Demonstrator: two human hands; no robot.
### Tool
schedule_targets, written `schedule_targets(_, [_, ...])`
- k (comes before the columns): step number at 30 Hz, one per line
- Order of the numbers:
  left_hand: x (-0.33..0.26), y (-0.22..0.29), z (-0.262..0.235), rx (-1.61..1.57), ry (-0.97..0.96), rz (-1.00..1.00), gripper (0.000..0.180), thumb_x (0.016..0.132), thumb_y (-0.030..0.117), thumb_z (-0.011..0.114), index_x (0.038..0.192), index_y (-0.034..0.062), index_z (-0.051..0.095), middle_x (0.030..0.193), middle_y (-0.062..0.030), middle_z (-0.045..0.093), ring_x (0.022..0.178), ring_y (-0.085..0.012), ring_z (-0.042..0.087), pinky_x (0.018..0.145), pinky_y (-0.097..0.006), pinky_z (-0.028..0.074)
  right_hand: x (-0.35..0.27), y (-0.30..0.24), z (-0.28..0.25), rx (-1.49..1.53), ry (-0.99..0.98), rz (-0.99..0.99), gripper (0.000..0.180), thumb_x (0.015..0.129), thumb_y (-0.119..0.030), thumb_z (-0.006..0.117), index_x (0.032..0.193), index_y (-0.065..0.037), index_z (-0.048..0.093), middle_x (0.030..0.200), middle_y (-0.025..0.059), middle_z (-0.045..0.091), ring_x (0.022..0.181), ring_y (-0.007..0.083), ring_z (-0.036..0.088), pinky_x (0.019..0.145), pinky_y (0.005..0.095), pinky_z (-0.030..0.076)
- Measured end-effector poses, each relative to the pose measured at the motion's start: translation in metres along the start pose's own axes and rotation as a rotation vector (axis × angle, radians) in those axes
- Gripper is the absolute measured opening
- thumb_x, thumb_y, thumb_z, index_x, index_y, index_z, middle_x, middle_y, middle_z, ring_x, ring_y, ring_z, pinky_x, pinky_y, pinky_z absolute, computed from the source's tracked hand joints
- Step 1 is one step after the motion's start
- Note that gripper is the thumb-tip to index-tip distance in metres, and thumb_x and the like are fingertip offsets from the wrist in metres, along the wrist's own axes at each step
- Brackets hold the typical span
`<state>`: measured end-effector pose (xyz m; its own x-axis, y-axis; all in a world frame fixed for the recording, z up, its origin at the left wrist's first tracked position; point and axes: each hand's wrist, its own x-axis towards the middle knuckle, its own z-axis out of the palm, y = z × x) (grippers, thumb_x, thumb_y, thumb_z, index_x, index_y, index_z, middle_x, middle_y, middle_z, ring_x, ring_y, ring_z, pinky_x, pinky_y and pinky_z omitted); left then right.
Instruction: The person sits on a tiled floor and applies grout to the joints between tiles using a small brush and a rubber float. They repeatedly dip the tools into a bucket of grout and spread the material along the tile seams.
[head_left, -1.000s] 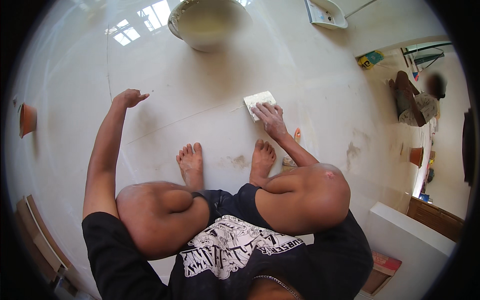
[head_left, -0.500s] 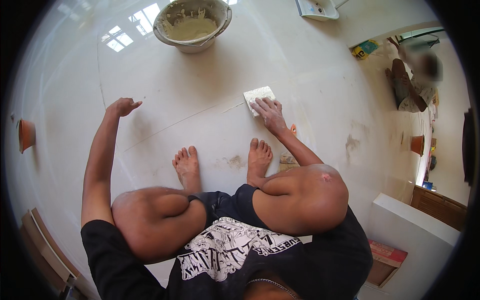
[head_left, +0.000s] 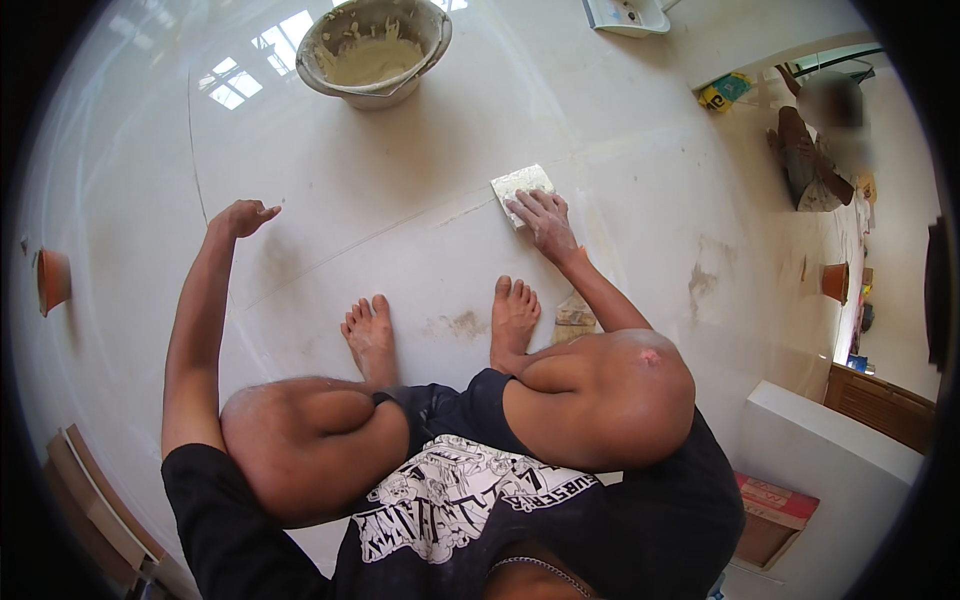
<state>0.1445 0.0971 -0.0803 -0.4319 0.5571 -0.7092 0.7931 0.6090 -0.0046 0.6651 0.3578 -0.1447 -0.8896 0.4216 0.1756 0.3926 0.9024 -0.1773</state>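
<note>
The right hand [head_left: 545, 218] holds a flat, pale-coated spreader [head_left: 521, 188] by its near right edge, fingers laid across the top; the thumb is hidden. The spreader lies on or just above the floor [head_left: 300, 150], right of centre, beyond the right foot [head_left: 515, 318]; contact is hard to tell.

Just left of it, 1 pale streak [head_left: 468, 214] follows the floor joint [head_left: 340, 259], so that short stretch looks coated. Farther left and nearer, the joint shows as a thin dark line and seems left to do. Another line [head_left: 195, 165], at far left, also looks uncoated. What lies under the spreader cannot be judged.

The left hand [head_left: 245, 218] is loosely curled with 1 digit pointing right, apparently raised; its palm is hidden, so I cannot tell whether it holds anything.

At the far side, the bucket [head_left: 385, 100] contains plenty of pale paste [head_left: 370, 66], which suggests an early stage.
</note>
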Motion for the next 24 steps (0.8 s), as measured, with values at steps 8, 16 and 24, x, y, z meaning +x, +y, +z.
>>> schedule_targets(8, [-0.001,-0.017,0.009,0.036,-0.034,-0.007,0.070,0.092,0.065,0.041,0.115,0.0029,0.064,0.121,-0.0173,0.063,0.116,-0.0336,0.057,0.097,-0.044,0.046,0.011,0.010,-0.025,0.013,-0.087,-0.018,0.046,0.084,-0.001,0.050,0.126,-0.019,0.059,0.128,0.0032,0.059,0.119,0.0226,0.050,0.103,0.0468,0.030])
schedule_targets(16, [-0.002,-0.014,0.008,0.006,-0.013,-0.007,0.069,0.092,0.064,0.041,0.114,0.0026,0.065,0.119,-0.0176,0.064,0.114,-0.0331,0.058,0.096,-0.043,0.046,-0.012,0.015,-0.017,0.003,-0.088,-0.027,0.051,0.082,0.002,0.052,0.128,-0.018,0.058,0.130,0.0044,0.057,0.121,0.0223,0.049,0.102,0.0471,0.031])
schedule_targets(24, [-0.002,-0.016,0.007,0.007,-0.027,0.004,0.069,0.092,0.064,0.041,0.113,0.0029,0.066,0.117,-0.0182,0.065,0.112,-0.0334,0.058,0.095,-0.044,0.046,0.003,0.038,-0.023,-0.019,-0.051,-0.004,0.050,0.082,0.001,0.052,0.128,-0.018,0.059,0.130,0.0054,0.058,0.122,0.0218,0.048,0.102,0.0469,0.030])
